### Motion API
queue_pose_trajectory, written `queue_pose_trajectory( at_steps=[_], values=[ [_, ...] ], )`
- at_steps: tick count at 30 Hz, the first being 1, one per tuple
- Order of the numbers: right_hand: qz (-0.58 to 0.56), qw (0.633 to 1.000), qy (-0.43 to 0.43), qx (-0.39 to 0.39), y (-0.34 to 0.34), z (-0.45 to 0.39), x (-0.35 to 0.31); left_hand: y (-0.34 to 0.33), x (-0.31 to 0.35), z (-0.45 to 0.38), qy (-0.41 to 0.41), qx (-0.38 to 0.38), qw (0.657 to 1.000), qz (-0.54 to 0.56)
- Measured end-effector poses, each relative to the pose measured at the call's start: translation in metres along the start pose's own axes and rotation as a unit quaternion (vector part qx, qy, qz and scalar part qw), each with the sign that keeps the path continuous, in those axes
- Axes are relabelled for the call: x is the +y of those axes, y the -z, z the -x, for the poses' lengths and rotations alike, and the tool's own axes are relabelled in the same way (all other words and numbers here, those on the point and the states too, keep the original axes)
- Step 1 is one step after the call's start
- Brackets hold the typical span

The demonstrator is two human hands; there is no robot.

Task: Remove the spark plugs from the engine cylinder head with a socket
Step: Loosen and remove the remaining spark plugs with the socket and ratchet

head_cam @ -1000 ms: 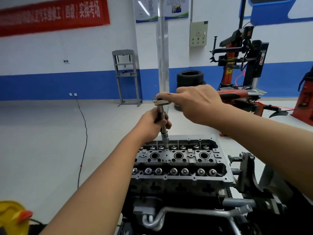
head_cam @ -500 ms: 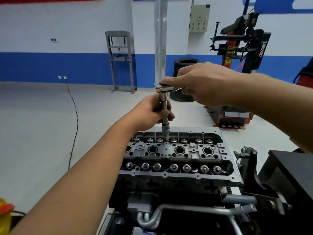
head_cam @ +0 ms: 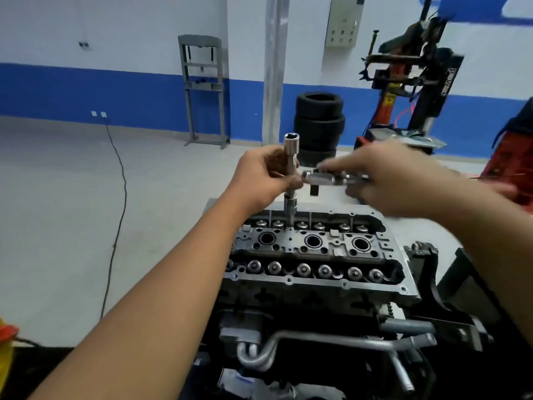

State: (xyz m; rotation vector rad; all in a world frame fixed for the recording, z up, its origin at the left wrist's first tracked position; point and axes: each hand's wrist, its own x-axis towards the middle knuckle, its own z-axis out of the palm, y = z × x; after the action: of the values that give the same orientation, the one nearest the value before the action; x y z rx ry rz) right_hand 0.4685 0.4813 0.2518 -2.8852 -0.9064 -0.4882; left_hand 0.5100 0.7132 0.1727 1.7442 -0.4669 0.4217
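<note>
Chrome-bright, the long steel socket (head_cam: 290, 166) stands upright in the left hand (head_cam: 266, 176), whose fingers curl round its middle, so its open hex mouth rises above the fist and its lower end sits just over the far edge of the grey aluminium engine cylinder head (head_cam: 314, 255). Just to its right, the right hand (head_cam: 403, 180), motion-blurred, grips the silver ratchet handle (head_cam: 326, 179), forefinger stretched along the top; the ratchet's head lies just beside the socket, and contact cannot be told. Three round dark plug wells (head_cam: 313, 241) show along the head's middle.
</note>
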Motion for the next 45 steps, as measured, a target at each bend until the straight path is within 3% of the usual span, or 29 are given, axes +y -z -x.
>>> queue_pose_trajectory(
  at_steps=[2, 5, 9, 12, 14, 16, 17, 22, 24, 26, 32, 34, 39, 43, 45],
  values=[
    [-0.002, 0.999, -0.020, -0.032, -0.040, 0.022, 0.002, 0.000, -0.010, 0.001, -0.008, 0.033, 0.999, 0.034],
    [-0.070, 0.997, 0.013, -0.011, -0.083, 0.046, -0.001, -0.005, -0.023, 0.001, 0.000, 0.033, 0.991, 0.128],
    [-0.056, 0.995, 0.066, 0.058, -0.117, 0.057, -0.017, -0.004, -0.031, -0.010, 0.000, -0.087, 0.988, 0.127],
    [-0.032, 0.996, 0.058, 0.067, -0.115, 0.055, -0.013, 0.000, -0.032, -0.018, 0.021, -0.175, 0.968, 0.179],
    [-0.146, 0.980, -0.007, 0.136, -0.104, 0.037, -0.007, 0.001, -0.037, -0.022, 0.018, -0.182, 0.961, 0.208],
    [-0.359, 0.895, -0.094, 0.249, -0.086, -0.002, -0.005, 0.001, -0.044, -0.025, -0.004, -0.157, 0.966, 0.205],
    [-0.448, 0.846, -0.110, 0.269, -0.078, -0.025, -0.008, 0.001, -0.047, -0.026, -0.015, -0.143, 0.969, 0.201],
    [-0.721, 0.655, -0.046, 0.223, -0.079, -0.094, -0.039, 0.001, -0.055, -0.024, -0.030, -0.082, 0.965, 0.246],
    [-0.763, 0.613, -0.022, 0.205, -0.090, -0.101, -0.042, 0.002, -0.058, -0.023, -0.028, -0.070, 0.964, 0.256],
    [-0.769, 0.606, 0.003, 0.206, -0.099, -0.104, -0.039, 0.003, -0.059, -0.023, -0.017, -0.080, 0.961, 0.264],
    [-0.718, 0.665, 0.048, 0.200, -0.108, -0.105, -0.031, 0.010, -0.061, -0.020, 0.006, -0.183, 0.943, 0.277],
    [-0.715, 0.669, 0.053, 0.197, -0.108, -0.103, -0.030, 0.010, -0.060, -0.020, 0.009, -0.204, 0.938, 0.281],
    [-0.741, 0.649, 0.032, 0.169, -0.110, -0.102, -0.028, 0.003, -0.059, -0.020, -0.034, -0.159, 0.958, 0.237],
    [-0.727, 0.665, 0.001, 0.172, -0.114, -0.099, -0.027, -0.001, -0.060, -0.021, -0.047, -0.121, 0.967, 0.218],
    [-0.734, 0.655, 0.009, 0.180, -0.115, -0.098, -0.027, -0.003, -0.062, -0.022, -0.043, -0.110, 0.970, 0.213]
  ],
)
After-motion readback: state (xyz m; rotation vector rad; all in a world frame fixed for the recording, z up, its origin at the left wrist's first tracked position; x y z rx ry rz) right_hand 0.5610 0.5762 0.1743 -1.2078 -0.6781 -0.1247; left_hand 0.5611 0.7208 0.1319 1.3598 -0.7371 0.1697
